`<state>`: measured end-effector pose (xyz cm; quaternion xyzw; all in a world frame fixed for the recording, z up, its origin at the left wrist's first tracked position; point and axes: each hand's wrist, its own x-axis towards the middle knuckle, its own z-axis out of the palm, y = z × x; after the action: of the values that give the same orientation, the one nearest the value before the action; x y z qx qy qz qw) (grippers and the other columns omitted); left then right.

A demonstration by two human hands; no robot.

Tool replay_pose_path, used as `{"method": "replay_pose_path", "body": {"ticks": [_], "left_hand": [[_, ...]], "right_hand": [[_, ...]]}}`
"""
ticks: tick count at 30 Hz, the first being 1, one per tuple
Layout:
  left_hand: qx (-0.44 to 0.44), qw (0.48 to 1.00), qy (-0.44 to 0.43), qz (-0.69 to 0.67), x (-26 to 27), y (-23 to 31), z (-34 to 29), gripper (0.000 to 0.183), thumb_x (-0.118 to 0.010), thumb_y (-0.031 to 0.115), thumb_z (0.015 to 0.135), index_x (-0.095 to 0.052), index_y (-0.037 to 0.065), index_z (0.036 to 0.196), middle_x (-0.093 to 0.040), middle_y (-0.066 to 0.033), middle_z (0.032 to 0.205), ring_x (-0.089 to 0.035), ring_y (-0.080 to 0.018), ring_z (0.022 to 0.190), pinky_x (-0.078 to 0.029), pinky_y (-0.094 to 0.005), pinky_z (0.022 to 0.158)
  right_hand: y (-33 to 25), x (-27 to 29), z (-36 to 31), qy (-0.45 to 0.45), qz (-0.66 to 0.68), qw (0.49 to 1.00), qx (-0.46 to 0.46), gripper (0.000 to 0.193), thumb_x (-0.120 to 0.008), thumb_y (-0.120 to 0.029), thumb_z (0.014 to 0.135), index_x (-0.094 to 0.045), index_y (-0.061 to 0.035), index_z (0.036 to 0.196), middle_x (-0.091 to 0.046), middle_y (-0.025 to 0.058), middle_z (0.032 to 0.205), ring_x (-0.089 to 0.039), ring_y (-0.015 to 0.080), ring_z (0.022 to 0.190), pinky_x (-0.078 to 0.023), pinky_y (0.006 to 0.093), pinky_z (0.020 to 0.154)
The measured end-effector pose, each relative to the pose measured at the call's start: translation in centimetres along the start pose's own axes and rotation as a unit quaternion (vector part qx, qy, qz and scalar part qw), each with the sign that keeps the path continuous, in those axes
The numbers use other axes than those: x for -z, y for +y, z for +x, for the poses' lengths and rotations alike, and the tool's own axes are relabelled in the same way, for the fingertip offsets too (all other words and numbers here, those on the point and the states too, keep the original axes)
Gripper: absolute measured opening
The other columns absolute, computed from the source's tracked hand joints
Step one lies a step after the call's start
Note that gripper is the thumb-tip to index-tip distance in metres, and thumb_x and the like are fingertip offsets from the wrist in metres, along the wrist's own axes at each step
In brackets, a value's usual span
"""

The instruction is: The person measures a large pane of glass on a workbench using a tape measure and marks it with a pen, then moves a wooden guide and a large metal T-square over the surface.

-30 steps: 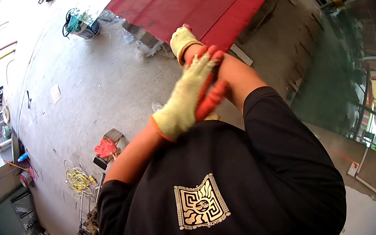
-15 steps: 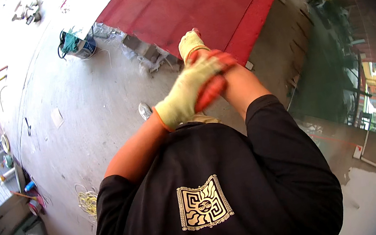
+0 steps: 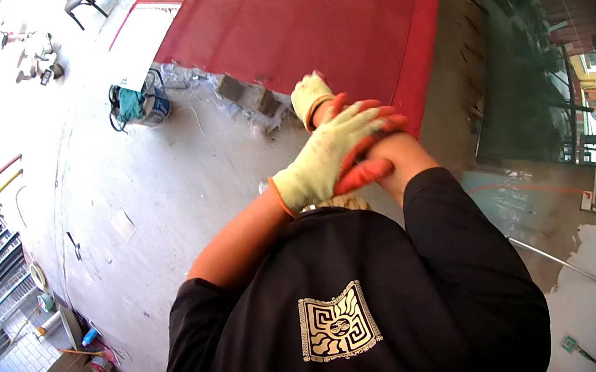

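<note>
Grey floor (image 3: pixel 117 267); red cover (image 3: pixel 304 23) beyond both hands, long right edge running away. Right hand (image 3: pixel 311 98) nearer cover, by its near edge, fingers curled, contents can't tell. Left hand (image 3: pixel 338 147), fingers extended, across right forearm (image 3: pixel 402 153).

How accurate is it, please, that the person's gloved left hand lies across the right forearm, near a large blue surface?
The colour is wrong: the head view shows a large red surface. The gloved left hand does lie across the right forearm, near it.
</note>
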<state>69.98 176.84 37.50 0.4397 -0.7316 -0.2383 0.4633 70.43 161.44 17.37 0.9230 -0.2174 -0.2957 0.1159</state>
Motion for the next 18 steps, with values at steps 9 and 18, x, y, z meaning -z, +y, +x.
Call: {"method": "replay_pose_path", "body": {"ticks": [9, 18], "left_hand": [[0.529, 0.843, 0.036, 0.093, 4.4, -13.5, -19.9, 0.048, -0.059, 0.04, 0.106, -0.065, 0.011, 0.144, -0.071, -0.0163, 0.134, -0.065, -0.038, 0.129, -0.045, -0.0441, 0.115], [0.648, 0.543, 0.402, -0.351, 17.2, -23.0, -32.4, 0.079, -0.056, 0.06, 0.105, -0.034, 0.014, 0.165, -0.049, -0.0124, 0.163, -0.05, -0.0286, 0.147, -0.038, -0.05, 0.12]], "right_hand": [[-1.5, -1.5, -9.9, -0.008, 0.489, 0.839, 0.238, 0.045, -0.063, -0.044, 0.101, -0.073, -0.0053, 0.12, -0.075, 0.0228, 0.112, -0.072, 0.0398, 0.105, -0.056, 0.0472, 0.09], [-9.7, -20.3, -13.0, -0.179, 0.904, 0.388, 0.03, 0.049, -0.059, -0.045, 0.11, -0.064, -0.0059, 0.139, -0.072, 0.0071, 0.122, -0.069, 0.0199, 0.106, -0.055, 0.0336, 0.098]]}}
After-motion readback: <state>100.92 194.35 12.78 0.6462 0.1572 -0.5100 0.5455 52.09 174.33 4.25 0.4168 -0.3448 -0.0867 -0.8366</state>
